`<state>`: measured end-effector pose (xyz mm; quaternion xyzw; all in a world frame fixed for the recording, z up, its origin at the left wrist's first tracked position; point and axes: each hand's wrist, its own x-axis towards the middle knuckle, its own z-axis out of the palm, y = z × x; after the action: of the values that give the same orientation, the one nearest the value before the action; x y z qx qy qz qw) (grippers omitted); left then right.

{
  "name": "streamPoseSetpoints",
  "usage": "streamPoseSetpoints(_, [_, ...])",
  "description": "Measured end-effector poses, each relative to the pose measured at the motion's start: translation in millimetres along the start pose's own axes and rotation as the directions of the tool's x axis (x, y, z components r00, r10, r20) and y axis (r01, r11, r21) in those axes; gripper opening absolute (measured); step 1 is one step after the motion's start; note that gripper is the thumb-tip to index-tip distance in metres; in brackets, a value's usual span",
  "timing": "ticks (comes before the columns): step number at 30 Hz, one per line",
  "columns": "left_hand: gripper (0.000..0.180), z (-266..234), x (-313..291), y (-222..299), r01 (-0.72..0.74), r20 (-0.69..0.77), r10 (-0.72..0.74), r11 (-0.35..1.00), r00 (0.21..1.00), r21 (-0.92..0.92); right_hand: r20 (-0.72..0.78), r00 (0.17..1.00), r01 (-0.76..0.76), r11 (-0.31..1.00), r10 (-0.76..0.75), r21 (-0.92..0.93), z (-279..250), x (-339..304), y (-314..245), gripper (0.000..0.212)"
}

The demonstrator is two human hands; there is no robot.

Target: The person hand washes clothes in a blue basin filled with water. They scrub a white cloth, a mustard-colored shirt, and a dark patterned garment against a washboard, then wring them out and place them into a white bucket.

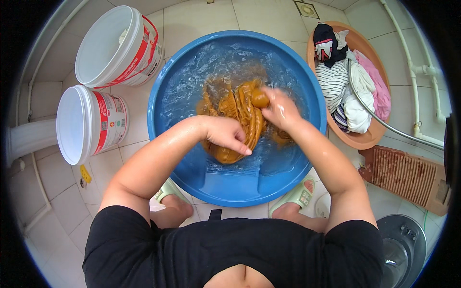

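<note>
A wet mustard-brown garment [240, 106] lies bunched in the water of a large round blue basin [230, 188]. What kind of garment it is cannot be made out. My left hand [226, 133] is closed on its near left part, the thumb pointing right and the other fingers partly hidden. With my right hand [281, 109], wet and slightly blurred, I grip a rounded, bulging fold at the garment's upper right. Part of the cloth spreads under the water, and ripples run across the surface around it.
Two white buckets with red bands, one upper [113, 45] and one lower [91, 122], stand at left. An orange tub [353, 137] of clothes is at far right, a hose [367, 108] crossing it. Nearer are a brown washboard [408, 180] and a metal bucket [406, 240].
</note>
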<state>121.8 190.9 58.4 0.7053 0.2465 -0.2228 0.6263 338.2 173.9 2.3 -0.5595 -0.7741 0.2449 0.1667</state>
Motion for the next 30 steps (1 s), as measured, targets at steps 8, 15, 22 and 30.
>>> streamPoseSetpoints(8, [0.040, -20, 24, -55, 0.276, -0.856, -0.004, 0.947, 0.518, 0.162, 0.798, 0.601, -0.043, 0.995, -0.045, 0.089, -26, -6, -12, 0.046])
streamPoseSetpoints(15, [0.059, -5, 36, -106, 0.025, -0.795, -0.250, 0.959, 0.553, -0.284, 0.019, 0.988, -0.144, 0.970, 0.151, -0.198, 26, 10, 31, 0.051])
streamPoseSetpoints(22, [0.056, -9, 49, -97, -0.472, -0.640, -0.373, 0.450, 0.672, -0.758, 0.387, 0.685, -0.300, -0.245, 0.617, 0.922, 77, 37, 47, 0.069])
streamPoseSetpoints(30, [0.060, 20, 61, -90, -0.525, -0.445, -0.303, -0.282, 0.843, -0.803, -0.186, 0.903, -0.128, 0.653, 0.388, 0.746, 44, 12, -93, 0.037])
